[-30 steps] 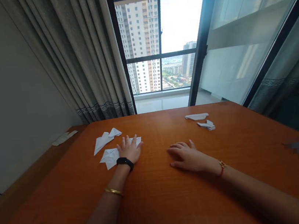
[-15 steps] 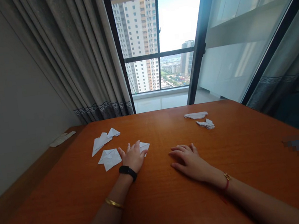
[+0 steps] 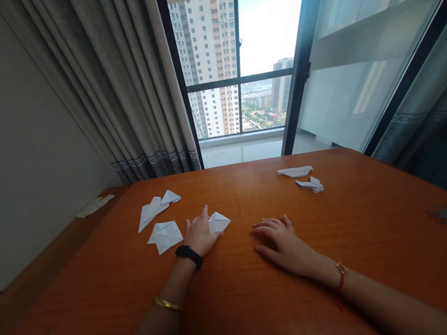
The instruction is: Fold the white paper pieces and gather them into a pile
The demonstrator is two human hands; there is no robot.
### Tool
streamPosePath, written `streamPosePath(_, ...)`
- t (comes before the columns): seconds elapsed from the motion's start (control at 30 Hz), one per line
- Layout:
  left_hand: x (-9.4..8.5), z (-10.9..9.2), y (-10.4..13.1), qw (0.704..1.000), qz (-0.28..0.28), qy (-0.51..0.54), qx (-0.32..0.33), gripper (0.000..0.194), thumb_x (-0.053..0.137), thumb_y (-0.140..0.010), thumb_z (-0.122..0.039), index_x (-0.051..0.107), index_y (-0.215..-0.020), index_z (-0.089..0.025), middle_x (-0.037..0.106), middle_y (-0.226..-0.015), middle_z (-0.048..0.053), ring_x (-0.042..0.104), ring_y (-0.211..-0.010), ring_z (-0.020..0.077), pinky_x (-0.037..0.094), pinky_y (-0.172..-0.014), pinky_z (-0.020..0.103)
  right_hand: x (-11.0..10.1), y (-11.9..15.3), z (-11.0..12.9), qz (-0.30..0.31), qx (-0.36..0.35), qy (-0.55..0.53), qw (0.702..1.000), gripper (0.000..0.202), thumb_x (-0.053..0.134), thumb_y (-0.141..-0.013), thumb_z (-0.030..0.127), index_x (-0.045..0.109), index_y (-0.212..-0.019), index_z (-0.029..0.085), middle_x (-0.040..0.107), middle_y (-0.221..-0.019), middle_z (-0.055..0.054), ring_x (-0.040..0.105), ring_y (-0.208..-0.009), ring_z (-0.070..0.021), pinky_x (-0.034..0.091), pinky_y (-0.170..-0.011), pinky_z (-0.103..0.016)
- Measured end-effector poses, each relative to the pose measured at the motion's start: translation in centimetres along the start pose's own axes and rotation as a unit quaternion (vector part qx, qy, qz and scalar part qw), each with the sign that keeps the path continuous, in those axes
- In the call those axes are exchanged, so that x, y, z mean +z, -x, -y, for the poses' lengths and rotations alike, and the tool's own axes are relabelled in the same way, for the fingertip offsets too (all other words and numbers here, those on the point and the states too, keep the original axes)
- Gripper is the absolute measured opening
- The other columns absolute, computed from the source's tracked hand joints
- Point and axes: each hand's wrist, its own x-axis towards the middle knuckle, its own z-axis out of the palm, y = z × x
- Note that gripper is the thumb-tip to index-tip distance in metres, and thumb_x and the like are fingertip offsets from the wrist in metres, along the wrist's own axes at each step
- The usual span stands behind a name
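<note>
My left hand (image 3: 200, 236), with a black band at the wrist and a gold bangle, lies low over the table with its fingers apart. Just right of it, partly under its thumb side, is a small white folded paper (image 3: 220, 222) with a pointed right end. I cannot tell how firmly the hand touches it. To its left lies a star-like folded paper (image 3: 165, 236). My right hand (image 3: 282, 242) rests on the wooden table (image 3: 242, 298), fingers loosely bent and spread, holding nothing.
At the back left are a paper plane (image 3: 150, 213) and a small folded triangle (image 3: 170, 197). Two more white folded papers, a long one (image 3: 295, 172) and a layered one (image 3: 309, 185), lie at the back right. A paper strip (image 3: 95, 206) sits on the left ledge.
The paper beside my left hand has shifted slightly right and shows more of itself. My left hand has drawn a little left, its index finger straighter. My right hand has hardly moved.
</note>
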Motion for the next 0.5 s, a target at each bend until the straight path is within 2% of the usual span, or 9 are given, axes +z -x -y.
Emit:
streamPosePath(0.13,-0.2,-0.3,0.4,0.991,0.065,0.096,0.061,0.092,0.069,-0.066,-0.03,0.023,-0.145,-0.021,0.059,-0.12,0.009,0.048,-0.118,0.0288,0.005,-0.109,0.06,0.1,0.0,0.0,-0.011,-0.006,0.003,1.0,0.031,0.053,-0.085,0.039,0.06,-0.114,0.029,0.06,-0.123,-0.006,0.046,-0.119,-0.0271,0.008,-0.108,-0.059)
streamPosePath(0.2,-0.3,-0.7,0.8,0.983,0.078,0.129,0.105,0.092,0.069,-0.065,-0.026,0.024,-0.145,-0.023,0.059,-0.118,0.007,0.05,-0.114,0.0269,0.015,-0.11,0.056,0.2,0.1,0.0,-0.022,0.0,-0.003,1.0,0.033,0.054,-0.085,0.038,0.06,-0.115,0.027,0.06,-0.122,-0.007,0.047,-0.116,-0.0276,0.018,-0.106,-0.055)
streamPosePath(0.3,-0.2,-1.3,1.2,0.962,0.086,0.18,0.184,0.092,0.065,-0.064,-0.015,0.023,-0.146,-0.024,0.055,-0.116,0.007,0.053,-0.103,0.0209,0.037,-0.101,0.042,0.4,0.1,-0.1,-0.043,0.02,-0.037,0.998,0.035,0.056,-0.083,0.037,0.06,-0.115,0.024,0.061,-0.118,-0.01,0.049,-0.111,-0.0282,0.032,-0.1,-0.048)
streamPosePath(0.4,0.1,-2.1,1.7,0.942,0.079,0.208,0.249,0.088,0.058,-0.066,-0.008,0.025,-0.146,-0.027,0.051,-0.117,0.006,0.053,-0.098,0.0169,0.043,-0.094,0.035,0.9,0.0,-0.3,-0.056,0.049,-0.139,0.988,0.043,0.06,-0.081,0.037,0.055,-0.12,0.02,0.06,-0.117,-0.01,0.054,-0.103,-0.0251,0.041,-0.092,-0.042)
streamPosePath(0.5,0.5,-3.4,2.5,0.924,0.076,0.23,0.296,0.084,0.054,-0.07,-0.005,0.025,-0.146,-0.028,0.049,-0.119,0.007,0.054,-0.098,0.0161,0.044,-0.094,0.034,1.4,-0.4,-0.4,-0.034,0.1,-0.304,0.947,0.055,0.064,-0.076,0.04,0.049,-0.124,0.017,0.064,-0.099,-0.007,0.059,-0.079,-0.0184,0.048,-0.072,-0.033)
